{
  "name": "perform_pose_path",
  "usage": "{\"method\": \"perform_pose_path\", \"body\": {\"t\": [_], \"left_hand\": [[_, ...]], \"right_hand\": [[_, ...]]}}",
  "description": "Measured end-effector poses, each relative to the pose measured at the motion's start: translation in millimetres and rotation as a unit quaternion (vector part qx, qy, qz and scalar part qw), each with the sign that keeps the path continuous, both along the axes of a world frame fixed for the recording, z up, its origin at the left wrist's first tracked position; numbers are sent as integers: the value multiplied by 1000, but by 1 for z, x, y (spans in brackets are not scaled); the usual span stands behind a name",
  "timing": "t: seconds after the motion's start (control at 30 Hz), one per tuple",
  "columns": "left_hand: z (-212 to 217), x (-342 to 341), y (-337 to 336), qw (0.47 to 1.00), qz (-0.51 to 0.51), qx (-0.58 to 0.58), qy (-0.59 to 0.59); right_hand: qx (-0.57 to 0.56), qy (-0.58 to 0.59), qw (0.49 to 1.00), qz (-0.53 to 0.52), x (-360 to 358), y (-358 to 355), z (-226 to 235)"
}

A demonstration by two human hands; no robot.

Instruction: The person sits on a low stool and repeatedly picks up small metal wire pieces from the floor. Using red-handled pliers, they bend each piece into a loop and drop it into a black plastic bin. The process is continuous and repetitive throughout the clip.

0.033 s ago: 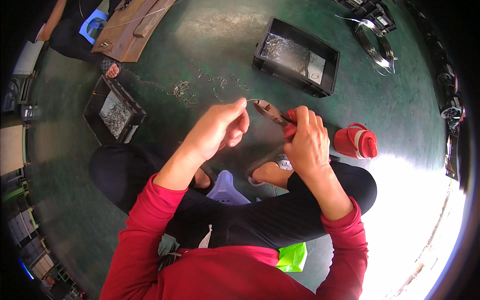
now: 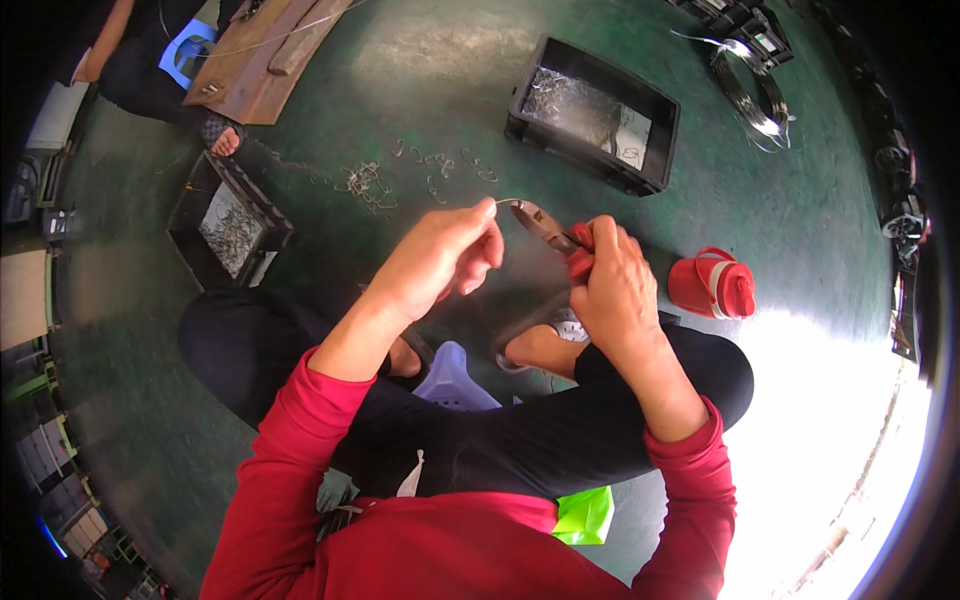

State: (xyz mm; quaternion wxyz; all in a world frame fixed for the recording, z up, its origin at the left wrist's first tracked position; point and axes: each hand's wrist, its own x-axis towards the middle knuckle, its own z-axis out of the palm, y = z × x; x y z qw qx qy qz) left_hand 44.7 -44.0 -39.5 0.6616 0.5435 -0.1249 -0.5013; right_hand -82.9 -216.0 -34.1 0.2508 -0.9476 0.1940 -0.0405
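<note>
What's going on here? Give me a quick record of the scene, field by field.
Left hand: left hand pinches a short piece of wire
Right hand: right hand grips red-handled pliers, tips at the wire
Seat: low pale stool, person cross-legged
Floor: green floor, scattered bent wire pieces
Bins: black crate ahead, black tray to the left, both holding wire bits
Nearby: red jug, wire coil

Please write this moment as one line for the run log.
left hand: pinches wire piece | right hand: grips red-handled pliers | pliers tip at wire
</note>
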Motion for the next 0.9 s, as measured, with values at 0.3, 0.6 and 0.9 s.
{"method": "perform_pose_path", "body": {"t": [0.3, 0.6, 0.9], "left_hand": [[-37, 52, -55, 966, 10, 180, -185], [-102, 176, -229, 875, -74, 235, -417], [-303, 130, -108, 717, -9, 240, -654]], "right_hand": [[32, 228, 973, -4, -18, -28, 6], [-95, 290, 952, -4, -31, -36, -3], [-55, 315, 946, 49, -26, -47, 0]]}}
